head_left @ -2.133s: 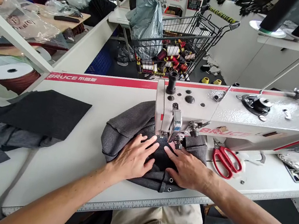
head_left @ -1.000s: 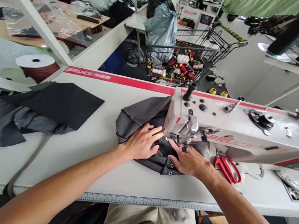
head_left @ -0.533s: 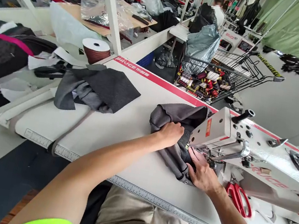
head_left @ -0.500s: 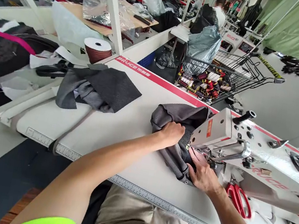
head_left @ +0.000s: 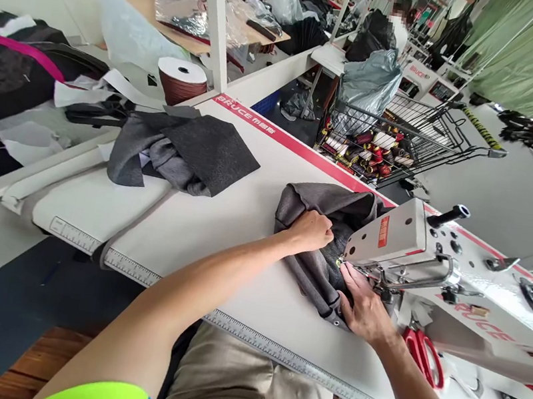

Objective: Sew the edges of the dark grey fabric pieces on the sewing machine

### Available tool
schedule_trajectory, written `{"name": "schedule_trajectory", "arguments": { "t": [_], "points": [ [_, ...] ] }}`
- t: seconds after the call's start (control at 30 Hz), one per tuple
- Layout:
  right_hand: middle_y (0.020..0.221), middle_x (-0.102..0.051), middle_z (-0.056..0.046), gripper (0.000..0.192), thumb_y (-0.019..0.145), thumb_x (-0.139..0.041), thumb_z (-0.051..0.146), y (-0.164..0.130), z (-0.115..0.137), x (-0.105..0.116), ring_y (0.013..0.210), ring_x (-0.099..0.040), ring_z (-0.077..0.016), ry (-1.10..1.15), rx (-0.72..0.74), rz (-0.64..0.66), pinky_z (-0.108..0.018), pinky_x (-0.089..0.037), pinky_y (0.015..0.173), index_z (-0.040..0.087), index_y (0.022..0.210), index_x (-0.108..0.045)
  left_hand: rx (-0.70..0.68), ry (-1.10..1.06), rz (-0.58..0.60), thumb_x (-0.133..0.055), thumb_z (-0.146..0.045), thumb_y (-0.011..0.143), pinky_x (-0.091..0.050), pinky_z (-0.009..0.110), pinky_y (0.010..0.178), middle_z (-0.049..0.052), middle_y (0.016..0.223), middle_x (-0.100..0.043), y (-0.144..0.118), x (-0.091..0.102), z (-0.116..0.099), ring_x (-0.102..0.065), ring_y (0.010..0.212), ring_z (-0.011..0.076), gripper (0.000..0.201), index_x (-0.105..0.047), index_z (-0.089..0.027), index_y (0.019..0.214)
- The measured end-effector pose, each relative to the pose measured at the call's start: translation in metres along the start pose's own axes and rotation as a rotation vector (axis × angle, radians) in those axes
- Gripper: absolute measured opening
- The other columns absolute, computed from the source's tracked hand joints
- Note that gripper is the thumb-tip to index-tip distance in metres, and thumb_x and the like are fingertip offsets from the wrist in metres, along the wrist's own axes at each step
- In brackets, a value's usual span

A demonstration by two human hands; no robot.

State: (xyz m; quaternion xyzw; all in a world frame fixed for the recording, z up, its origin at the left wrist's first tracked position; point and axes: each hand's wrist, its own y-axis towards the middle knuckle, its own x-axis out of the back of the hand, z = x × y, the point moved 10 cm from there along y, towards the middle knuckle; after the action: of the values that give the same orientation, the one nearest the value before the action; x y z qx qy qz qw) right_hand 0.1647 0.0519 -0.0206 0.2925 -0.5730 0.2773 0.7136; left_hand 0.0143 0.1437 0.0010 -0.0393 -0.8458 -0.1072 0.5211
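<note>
Dark grey fabric [head_left: 310,287] lies bunched under the head of a white sewing machine [head_left: 387,232]. My left hand [head_left: 310,232] is closed on the cloth just left of the machine head, its fingers curled inward. Beside the needle area, my right hand [head_left: 364,303] rests on the same cloth with fingers stretched out and thumb apart; its fingertips reach close under the machine head. The needle itself is hidden. Close to my right wrist lie red-handled scissors [head_left: 424,359].
A second piece of grey fabric [head_left: 187,153] lies on the left of the table [head_left: 218,246]. Behind it stands a spool of brown cord [head_left: 181,81]. A wire cart [head_left: 409,131] with thread spools is beyond the table. A ruler strip [head_left: 273,350] runs along the front edge.
The camera view has shifted slightly, so the scene sits a little further right. Both hands stay on the grey fabric in nearly the same places.
</note>
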Motion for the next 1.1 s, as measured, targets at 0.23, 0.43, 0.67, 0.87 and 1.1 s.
{"name": "schedule_trajectory", "arguments": {
  "t": [0.23,0.43,0.67,0.87,1.1],
  "points": [
    [0.144,-0.046,-0.012,0.052,0.098,-0.04,0.036,0.003,-0.008,0.002,0.134,-0.043,-0.0251,0.081,-0.056,0.015,-0.045,-0.036,0.113,0.017,0.146,-0.037,-0.081,-0.133,-0.015,-0.051,-0.024,0.082,-0.045,0.026,0.066,0.006,0.07,-0.071,-0.006,0.009,-0.002,-0.067,0.071,0.0186,0.023,-0.068,-0.018,0.067],
    [0.12,-0.066,-0.005,0.033,0.095,-0.049,0.025,-0.017,0.027,0.057,0.106,-0.065,-0.0198,0.17,-0.108,-0.174,-0.032,-0.054,0.093,0.023,0.126,-0.06,-0.162,-0.237,-0.011,-0.053,-0.02,0.078,-0.043,0.024,0.065,0.0,0.069,-0.07,-0.013,0.018,-0.001,-0.065,0.067,0.0147,0.016,-0.067,-0.019,0.07],
    [0.105,-0.069,-0.012,0.026,0.092,-0.053,0.033,-0.129,-0.021,0.088,0.096,-0.064,-0.0303,-0.42,-0.531,-0.469,-0.044,-0.052,0.084,0.018,0.103,-0.07,-0.218,-0.303,0.01,-0.053,-0.016,0.07,-0.04,0.025,0.058,0.0,0.062,-0.065,-0.014,0.02,0.0,-0.059,0.06,0.0142,0.014,-0.063,-0.019,0.06],
    [0.111,-0.066,-0.013,0.041,0.093,-0.04,0.044,-0.178,-0.081,0.052,0.084,-0.067,-0.0272,-0.389,-0.672,-0.184,-0.038,-0.055,0.066,0.02,0.115,-0.066,-0.256,-0.301,0.009,-0.053,-0.018,0.068,-0.042,0.026,0.062,0.003,0.065,-0.066,-0.015,0.02,-0.002,-0.06,0.065,0.0164,0.017,-0.058,-0.018,0.052],
    [0.112,-0.066,-0.014,0.049,0.09,-0.039,0.035,-0.171,-0.102,0.047,0.091,-0.066,-0.0309,-0.438,-0.696,0.018,-0.04,-0.055,0.066,0.016,0.133,-0.051,-0.312,-0.307,-0.003,-0.052,-0.014,0.068,-0.047,0.023,0.074,0.003,0.078,-0.071,-0.019,0.021,-0.003,-0.066,0.08,0.0166,0.015,-0.059,-0.018,0.056]
  ]
}}
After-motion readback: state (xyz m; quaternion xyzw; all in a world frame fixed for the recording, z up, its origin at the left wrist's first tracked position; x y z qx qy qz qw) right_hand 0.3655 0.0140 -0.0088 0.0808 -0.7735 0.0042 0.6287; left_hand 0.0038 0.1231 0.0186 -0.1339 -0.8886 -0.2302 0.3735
